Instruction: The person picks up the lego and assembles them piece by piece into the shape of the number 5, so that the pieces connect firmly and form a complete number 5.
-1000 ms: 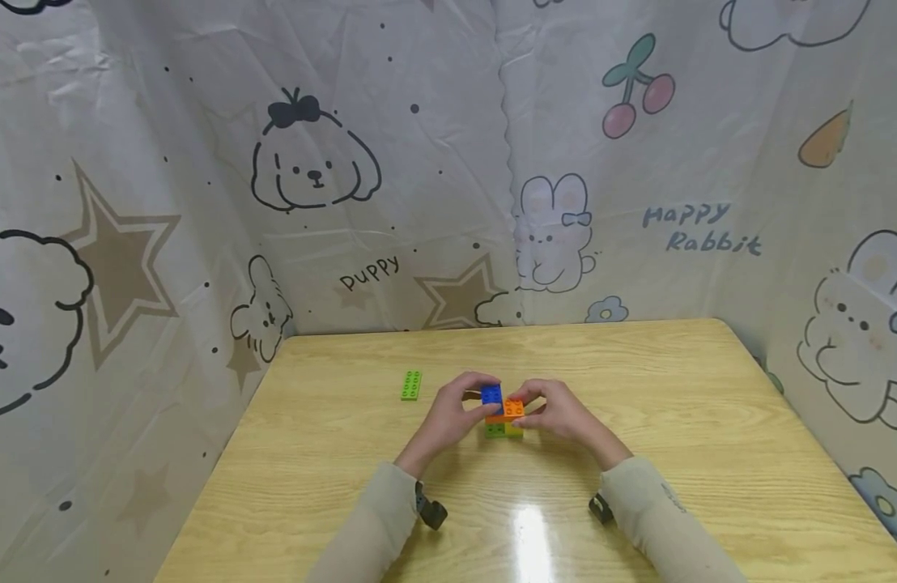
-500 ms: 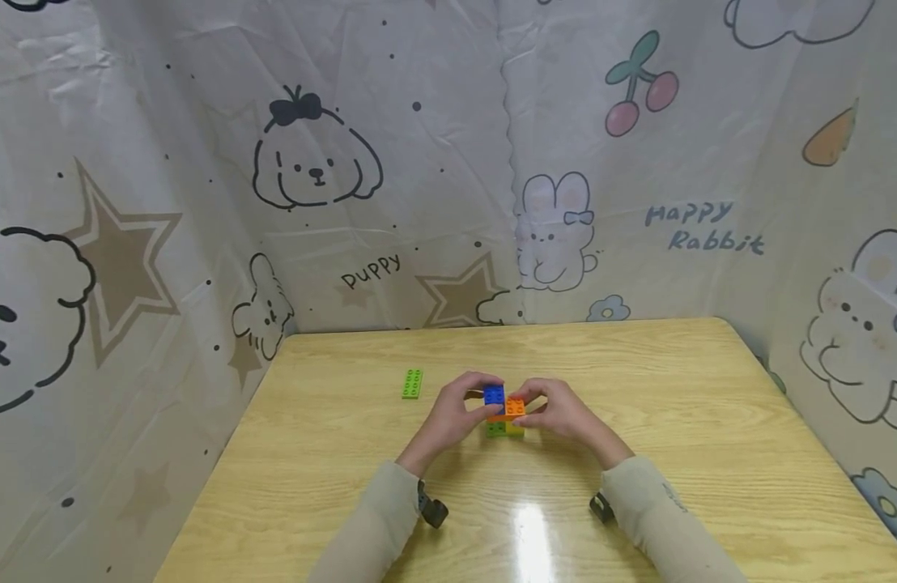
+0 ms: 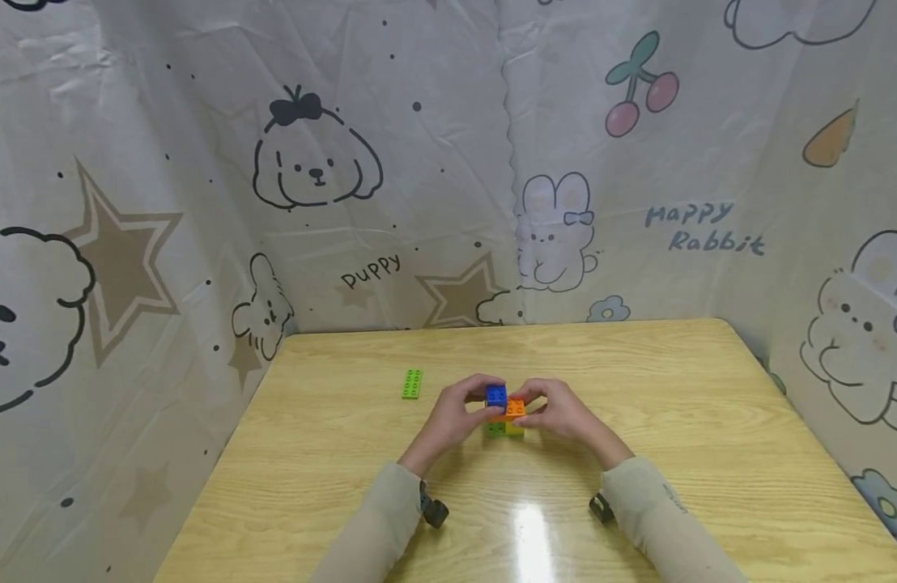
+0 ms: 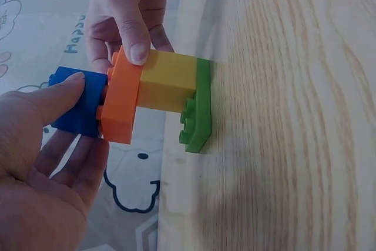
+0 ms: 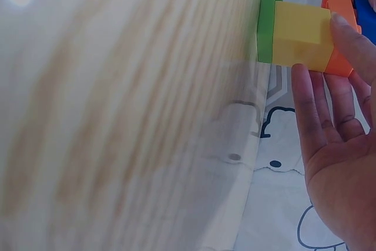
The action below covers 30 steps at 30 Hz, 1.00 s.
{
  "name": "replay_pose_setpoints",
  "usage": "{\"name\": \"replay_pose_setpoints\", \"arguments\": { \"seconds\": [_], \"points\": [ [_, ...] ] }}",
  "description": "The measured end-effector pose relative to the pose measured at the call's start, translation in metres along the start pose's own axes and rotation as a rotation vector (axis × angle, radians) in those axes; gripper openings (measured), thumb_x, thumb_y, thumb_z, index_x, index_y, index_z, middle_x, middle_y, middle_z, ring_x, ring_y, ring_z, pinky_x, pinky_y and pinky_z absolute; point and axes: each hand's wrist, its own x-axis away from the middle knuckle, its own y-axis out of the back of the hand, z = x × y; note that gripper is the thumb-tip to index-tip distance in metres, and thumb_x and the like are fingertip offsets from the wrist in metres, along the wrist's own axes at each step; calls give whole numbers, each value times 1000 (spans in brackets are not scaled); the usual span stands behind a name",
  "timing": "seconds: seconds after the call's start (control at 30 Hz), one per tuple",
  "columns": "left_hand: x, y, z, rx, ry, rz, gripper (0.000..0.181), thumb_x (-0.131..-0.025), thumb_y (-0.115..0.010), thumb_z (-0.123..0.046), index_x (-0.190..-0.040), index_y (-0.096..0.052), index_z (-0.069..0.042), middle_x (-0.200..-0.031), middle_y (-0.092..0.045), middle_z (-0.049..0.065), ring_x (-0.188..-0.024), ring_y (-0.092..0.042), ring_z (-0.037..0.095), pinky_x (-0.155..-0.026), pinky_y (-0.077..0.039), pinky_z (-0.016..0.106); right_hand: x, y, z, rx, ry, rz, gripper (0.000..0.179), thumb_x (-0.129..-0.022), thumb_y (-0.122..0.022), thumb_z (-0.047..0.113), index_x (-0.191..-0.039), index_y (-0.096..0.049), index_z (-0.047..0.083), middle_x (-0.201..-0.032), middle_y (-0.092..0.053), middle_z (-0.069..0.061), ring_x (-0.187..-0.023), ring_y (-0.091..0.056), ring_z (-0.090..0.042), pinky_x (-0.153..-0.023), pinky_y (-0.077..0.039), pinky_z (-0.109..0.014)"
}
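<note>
My left hand pinches a blue brick between thumb and fingers. The blue brick stands over the left half of an orange brick, and orange studs still show between the two in the left wrist view. My right hand grips the orange brick from the right, its thumb also lying at the seam with the yellow brick below. That yellow brick sits on one half of a flat green brick, which rests on the table and leaves several studs bare on the left side.
A loose light green flat brick with studs up lies on the wooden table, behind and left of the hands. A patterned cloth hangs around the back and sides.
The blue brick has shifted slightly right and turned straighter over the orange brick, with the left fingers moving along. The right hand keeps its grip, nearly still.
</note>
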Motion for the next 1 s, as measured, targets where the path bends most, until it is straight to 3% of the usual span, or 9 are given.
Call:
{"name": "replay_pose_setpoints", "arguments": {
  "seconds": [0.23,0.47,0.77,1.0],
  "points": [
    [0,0,2,16,-21,4,41,-97,-73,-20,-137,-66,-19,-125,-71,0,-120,-68,26,-106,-54,51,0,0,2,5,2,0,28,-84,-86,10,-109,-74,12,-108,-71,-4,-104,-65,-23,-82,-64,-32],
    [1,0,4,44,-23,-4,40,-97,-73,-17,-135,-66,-25,-131,-69,-1,-122,-66,20,-109,-53,47,0,0,2,12,-10,0,27,-85,-86,11,-109,-74,13,-108,-71,-3,-104,-65,-23,-83,-64,-33],
    [3,0,7,53,-44,-8,43,-96,-73,-16,-138,-64,-14,-135,-67,2,-123,-65,25,-108,-53,49,1,-1,2,11,-15,2,27,-85,-86,11,-109,-75,13,-107,-71,-3,-102,-66,-22,-84,-64,-34],
    [4,0,7,23,-61,-20,40,-95,-75,-17,-133,-67,-27,-131,-70,-2,-122,-67,21,-107,-54,42,0,-1,1,7,-13,-4,28,-84,-87,10,-110,-75,13,-106,-70,-3,-102,-66,-22,-83,-64,-33]
  ]
}}
